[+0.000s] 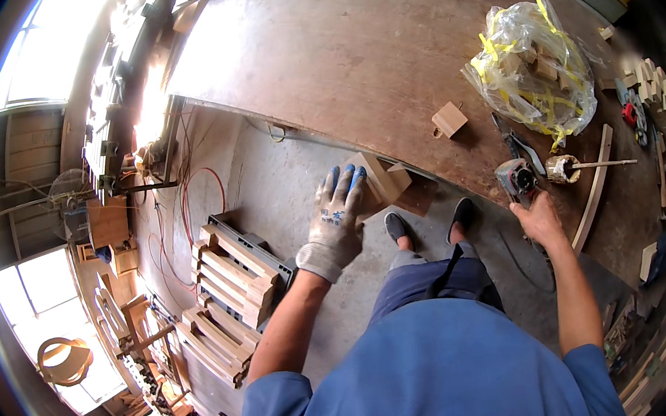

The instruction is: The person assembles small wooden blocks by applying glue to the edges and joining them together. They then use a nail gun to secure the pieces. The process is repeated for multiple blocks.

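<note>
My left hand [333, 228] wears a pale glove with blue fingertips. Its fingers stretch out beside the light wooden piece [380, 178] at the bench's front edge, partly overlapping it. Whether the fingers press on the wood is hard to see. My bare right hand [540, 217] is wrapped round a grey handheld power tool [517, 178] with a dark round part facing up, low over the bench. Past the tool lie dark-handled pliers [530, 151]. To its right is a glue-crusted pot [562, 169] with a stick across it. A small wooden block [450, 119] sits farther back.
On the brown workbench [351, 56] lie a clear plastic bag [535, 71] with yellow tape and wood pieces inside, and a curved wooden strip [594, 185]. Slatted wooden frames [232, 272] stack at left on the floor. A red hose [216, 188] trails nearby. Stacked wood [660, 96] lines the right.
</note>
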### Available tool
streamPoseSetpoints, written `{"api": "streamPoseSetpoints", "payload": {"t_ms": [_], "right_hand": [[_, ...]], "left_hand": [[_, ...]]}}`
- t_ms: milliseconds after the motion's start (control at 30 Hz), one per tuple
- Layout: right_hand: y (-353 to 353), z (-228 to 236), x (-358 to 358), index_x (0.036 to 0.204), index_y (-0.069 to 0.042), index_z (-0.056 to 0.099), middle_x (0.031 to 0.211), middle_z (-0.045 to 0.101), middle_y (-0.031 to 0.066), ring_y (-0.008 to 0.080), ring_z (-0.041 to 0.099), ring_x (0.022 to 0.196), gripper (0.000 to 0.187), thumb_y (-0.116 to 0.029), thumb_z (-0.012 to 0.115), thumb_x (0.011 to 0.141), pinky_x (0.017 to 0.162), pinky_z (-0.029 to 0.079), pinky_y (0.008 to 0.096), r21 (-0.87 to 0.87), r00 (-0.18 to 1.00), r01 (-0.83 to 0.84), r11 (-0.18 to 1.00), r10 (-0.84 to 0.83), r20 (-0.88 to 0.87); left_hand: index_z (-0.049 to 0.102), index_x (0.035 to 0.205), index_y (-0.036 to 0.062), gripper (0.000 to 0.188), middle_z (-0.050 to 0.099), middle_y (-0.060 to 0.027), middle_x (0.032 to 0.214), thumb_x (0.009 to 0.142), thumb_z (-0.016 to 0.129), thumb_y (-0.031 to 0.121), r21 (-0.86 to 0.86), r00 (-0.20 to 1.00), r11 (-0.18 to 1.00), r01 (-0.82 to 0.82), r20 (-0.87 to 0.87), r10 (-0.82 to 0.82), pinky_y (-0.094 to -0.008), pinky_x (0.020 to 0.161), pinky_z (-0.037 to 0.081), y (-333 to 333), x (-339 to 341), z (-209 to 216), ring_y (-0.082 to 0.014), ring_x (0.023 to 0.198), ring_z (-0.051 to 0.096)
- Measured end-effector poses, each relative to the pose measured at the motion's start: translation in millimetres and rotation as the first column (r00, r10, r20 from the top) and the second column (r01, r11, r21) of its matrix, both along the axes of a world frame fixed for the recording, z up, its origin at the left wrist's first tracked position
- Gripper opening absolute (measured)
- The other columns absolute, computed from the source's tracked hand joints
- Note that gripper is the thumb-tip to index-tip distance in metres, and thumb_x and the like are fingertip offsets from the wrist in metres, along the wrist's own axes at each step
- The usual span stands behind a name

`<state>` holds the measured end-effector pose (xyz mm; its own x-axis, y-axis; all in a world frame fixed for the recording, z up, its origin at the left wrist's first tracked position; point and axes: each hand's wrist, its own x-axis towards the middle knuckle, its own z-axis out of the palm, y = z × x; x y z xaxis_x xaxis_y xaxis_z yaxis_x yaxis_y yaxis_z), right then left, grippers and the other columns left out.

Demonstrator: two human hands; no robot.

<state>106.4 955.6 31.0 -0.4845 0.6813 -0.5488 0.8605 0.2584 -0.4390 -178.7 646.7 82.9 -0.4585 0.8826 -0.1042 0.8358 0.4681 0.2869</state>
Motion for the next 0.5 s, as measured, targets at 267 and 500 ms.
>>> {"api": "streamPoseSetpoints", "payload": {"t_ms": [267,500], "right_hand": [[-1.0,-2.7,2.8,0.12,0.003,0.07,0.114,0.075,0.0289,0.0477,0.069,0.113,0.047,-0.026,0.082,0.085,0.098,0.054,0.0511,0.025,0.999,-0.029,0.999,0.03,-0.043],[-1.1,-0.5,2.6,0.121,0.004,0.07,0.113,0.075,0.0287,0.0463,0.07,0.113,0.048,-0.026,0.082,0.085,0.098,0.054,0.0495,0.025,0.999,-0.014,1.0,0.015,-0.043]], "left_hand": [[0.036,0.163,0.0068,0.114,0.035,-0.0322,0.164,0.066,0.095,0.017,0.076,0.983,0.985,-0.153,0.112,0.144,-0.0554,0.124,0.036,4.4,-3.1,3.7,-0.0516,0.15,0.038],[0.037,0.161,0.0041,0.117,0.047,-0.0267,0.158,0.062,0.098,0.02,0.07,0.989,0.995,-0.076,0.136,0.066,-0.0552,0.125,0.034,11.2,-7.0,-3.0,-0.0465,0.149,0.042]]}}
